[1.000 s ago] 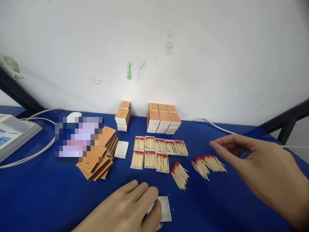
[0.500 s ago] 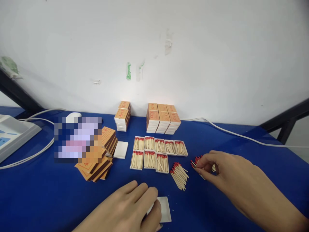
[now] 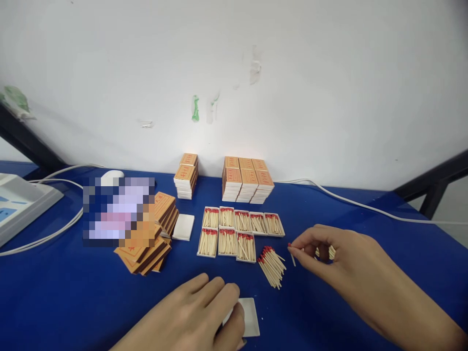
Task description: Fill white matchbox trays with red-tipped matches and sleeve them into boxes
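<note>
My left hand (image 3: 197,312) is curled at the near edge, its fingers closed over a white matchbox tray (image 3: 250,318); only the tray's right part shows. Between thumb and forefinger, my right hand (image 3: 329,258) pinches a red-tipped matchstick (image 3: 293,259). More matchsticks (image 3: 331,252) lie partly hidden behind that hand. To its left, a fanned pile of matchsticks (image 3: 272,267) rests on the blue table. Farther back stand two rows of white trays filled with matches, such as one filled tray (image 3: 245,246) at the front right.
Closed matchboxes (image 3: 241,178) are stacked by the wall, with a smaller stack (image 3: 185,176) to their left. Orange matchbox sleeves (image 3: 144,251) lie heaped beside a white tray (image 3: 183,227). A white cable (image 3: 351,207) crosses the back right. A white device (image 3: 27,200) stands far left.
My right hand has moved slightly left with a matchstick in its pinch, away from the matches behind it. My left hand and the tray have stayed put.
</note>
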The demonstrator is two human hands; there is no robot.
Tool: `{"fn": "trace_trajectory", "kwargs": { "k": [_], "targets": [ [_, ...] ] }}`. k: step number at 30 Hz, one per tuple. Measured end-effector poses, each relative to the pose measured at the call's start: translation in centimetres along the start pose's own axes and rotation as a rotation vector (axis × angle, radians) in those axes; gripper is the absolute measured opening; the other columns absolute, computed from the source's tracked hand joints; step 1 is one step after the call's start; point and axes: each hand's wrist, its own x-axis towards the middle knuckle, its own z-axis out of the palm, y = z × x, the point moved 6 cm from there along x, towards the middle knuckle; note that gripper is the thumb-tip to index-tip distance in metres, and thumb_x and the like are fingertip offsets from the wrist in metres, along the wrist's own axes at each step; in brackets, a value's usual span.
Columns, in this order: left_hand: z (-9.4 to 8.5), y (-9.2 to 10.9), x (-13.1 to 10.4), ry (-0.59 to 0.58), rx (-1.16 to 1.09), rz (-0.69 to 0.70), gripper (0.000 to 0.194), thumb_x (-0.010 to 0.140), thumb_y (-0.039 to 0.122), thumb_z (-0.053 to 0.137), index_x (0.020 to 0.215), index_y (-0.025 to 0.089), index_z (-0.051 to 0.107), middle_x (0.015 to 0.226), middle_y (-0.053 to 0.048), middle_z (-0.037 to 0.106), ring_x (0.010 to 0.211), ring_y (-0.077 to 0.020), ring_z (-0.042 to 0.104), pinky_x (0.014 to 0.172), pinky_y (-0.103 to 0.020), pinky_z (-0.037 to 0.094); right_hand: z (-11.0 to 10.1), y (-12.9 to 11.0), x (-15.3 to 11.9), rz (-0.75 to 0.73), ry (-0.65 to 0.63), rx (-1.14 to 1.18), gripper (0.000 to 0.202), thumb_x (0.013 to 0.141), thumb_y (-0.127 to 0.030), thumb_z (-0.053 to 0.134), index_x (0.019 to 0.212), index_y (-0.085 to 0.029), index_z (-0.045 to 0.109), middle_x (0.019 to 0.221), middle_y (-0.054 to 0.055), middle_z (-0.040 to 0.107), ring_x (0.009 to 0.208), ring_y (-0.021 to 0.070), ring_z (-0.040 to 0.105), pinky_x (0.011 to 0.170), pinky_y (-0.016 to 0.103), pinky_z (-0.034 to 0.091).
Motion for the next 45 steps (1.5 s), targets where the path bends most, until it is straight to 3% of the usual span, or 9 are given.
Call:
{"fn": "trace_trajectory", "kwargs": {
  "k": [5, 8, 14, 19, 24, 29, 34, 39, 45],
  "targets": [
    [-0.4, 0.1, 0.0, 0.043, 0.021, 0.000, 0.012, 0.117, 0.029, 0.075, 0.113, 0.018, 0.072, 0.107, -0.002, 0.079, 0.083, -0.0203, 0.075, 0.071, -0.039, 0.060, 0.7, -1.9, -0.2, 0.008, -0.069, 0.143, 0.026, 0.097, -0.050, 0.069, 0.088, -0.032, 0.085, 0.076, 0.000, 0.079, 0.065, 0.0209, 0.069, 0.059, 0.034, 0.049],
    [-0.4, 0.1, -0.2, 0.013, 0.009, -0.005, 0.011, 0.115, 0.029, 0.078, 0.113, 0.019, 0.072, 0.106, -0.001, 0.078, 0.083, -0.0207, 0.075, 0.069, -0.039, 0.059, 1.0, -2.7, -0.2, -0.008, -0.110, 0.183, 0.027, 0.099, -0.051, 0.068, 0.090, -0.033, 0.085, 0.080, -0.001, 0.081, 0.068, 0.0199, 0.071, 0.062, 0.034, 0.051],
    [-0.3, 0.0, -0.3, 0.002, 0.008, 0.004, 0.012, 0.115, 0.029, 0.077, 0.113, 0.019, 0.072, 0.108, -0.002, 0.079, 0.085, -0.0213, 0.075, 0.068, -0.040, 0.059, -0.2, -0.5, 0.2, 0.052, 0.019, 0.021, 0.037, 0.100, -0.062, 0.063, 0.094, -0.034, 0.086, 0.086, 0.003, 0.084, 0.074, 0.0271, 0.076, 0.064, 0.040, 0.052],
    [-0.1, 0.1, -0.2, -0.069, 0.015, 0.017, 0.013, 0.113, 0.028, 0.080, 0.109, 0.020, 0.070, 0.109, 0.000, 0.077, 0.089, -0.0224, 0.076, 0.072, -0.041, 0.061, 0.0, 1.2, 0.2, 0.068, 0.017, -0.162, 0.036, 0.098, -0.062, 0.064, 0.090, -0.035, 0.085, 0.087, 0.005, 0.085, 0.076, 0.0322, 0.079, 0.062, 0.041, 0.050],
    [-0.1, 0.2, -0.5, -0.071, -0.005, 0.013, 0.013, 0.114, 0.028, 0.079, 0.113, 0.019, 0.070, 0.109, -0.001, 0.076, 0.091, -0.0215, 0.075, 0.078, -0.038, 0.061, 0.6, 1.0, -0.1, 0.050, -0.044, -0.208, 0.030, 0.098, -0.053, 0.063, 0.090, -0.034, 0.085, 0.093, 0.005, 0.086, 0.080, 0.0319, 0.081, 0.064, 0.041, 0.050],
    [-0.1, 0.1, -0.4, 0.015, 0.003, -0.004, 0.017, 0.113, 0.030, 0.081, 0.117, 0.018, 0.071, 0.108, -0.003, 0.076, 0.087, -0.0208, 0.073, 0.077, -0.037, 0.060, 0.3, 0.4, 0.0, 0.022, -0.029, -0.192, 0.039, 0.101, -0.058, 0.056, 0.089, -0.034, 0.084, 0.093, 0.006, 0.086, 0.079, 0.0316, 0.080, 0.067, 0.043, 0.053],
    [0.1, -0.1, -0.2, -0.063, -0.009, 0.009, 0.018, 0.110, 0.029, 0.085, 0.110, 0.020, 0.069, 0.108, -0.001, 0.076, 0.089, -0.0217, 0.075, 0.076, -0.038, 0.061, -0.1, 0.5, 0.1, 0.085, -0.030, -0.197, 0.044, 0.099, -0.064, 0.051, 0.090, -0.034, 0.081, 0.092, 0.006, 0.084, 0.080, 0.0335, 0.078, 0.069, 0.046, 0.053],
    [0.0, -0.1, -0.3, -0.070, -0.010, 0.005, 0.018, 0.111, 0.029, 0.085, 0.112, 0.020, 0.069, 0.110, -0.001, 0.076, 0.091, -0.0209, 0.075, 0.078, -0.037, 0.062, -0.4, -0.1, 0.1, 0.069, 0.012, -0.112, 0.040, 0.100, -0.064, 0.054, 0.090, -0.033, 0.078, 0.087, 0.004, 0.082, 0.074, 0.0293, 0.077, 0.063, 0.040, 0.050],
    [0.1, 0.0, -0.3, -0.045, -0.015, -0.009, 0.017, 0.112, 0.028, 0.083, 0.113, 0.019, 0.069, 0.110, -0.002, 0.076, 0.091, -0.0204, 0.075, 0.082, -0.037, 0.062, 0.6, -2.0, -0.5, -0.054, -0.064, 0.037, 0.034, 0.106, -0.056, 0.060, 0.088, -0.031, 0.075, 0.084, 0.001, 0.081, 0.071, 0.0229, 0.073, 0.063, 0.035, 0.050]
  ]
}}
